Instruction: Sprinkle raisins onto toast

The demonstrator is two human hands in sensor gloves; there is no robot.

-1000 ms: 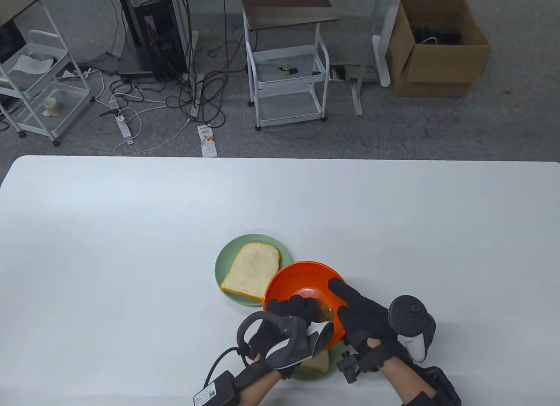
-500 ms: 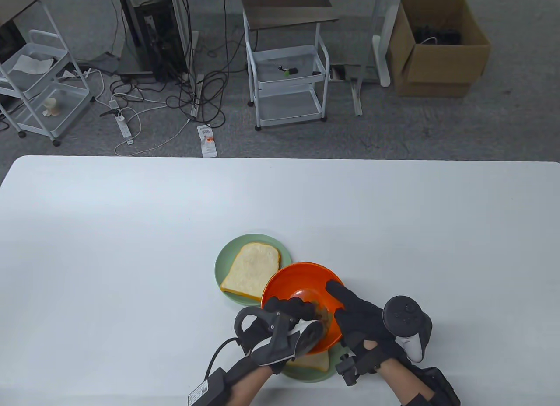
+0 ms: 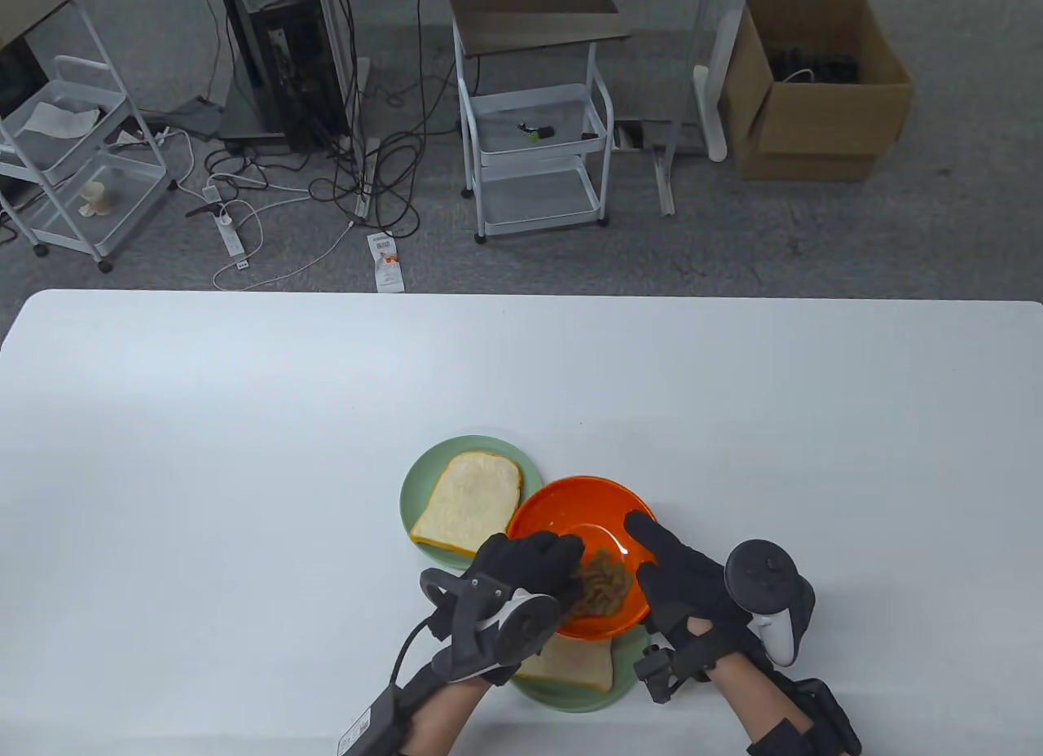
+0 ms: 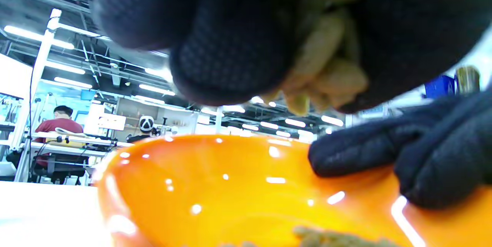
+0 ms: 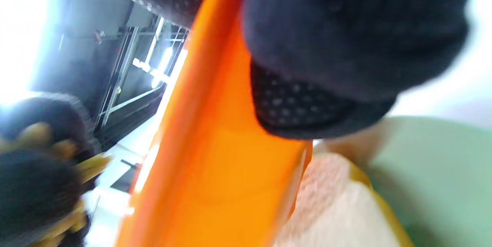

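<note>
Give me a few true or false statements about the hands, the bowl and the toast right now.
1. The left hand pinches raisins. True.
2. The right hand rests flat on the table. False: it holds the orange bowl by its rim.
3. The far toast carries raisins. False: it is bare.
4. The bowl is partly over the near toast. True.
5. Both plates are white. False: the plates are green.

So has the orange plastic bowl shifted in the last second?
Yes. The orange plastic bowl slid right, uncovering more of the far green plate with its bread slice, and sits flatter.
</note>
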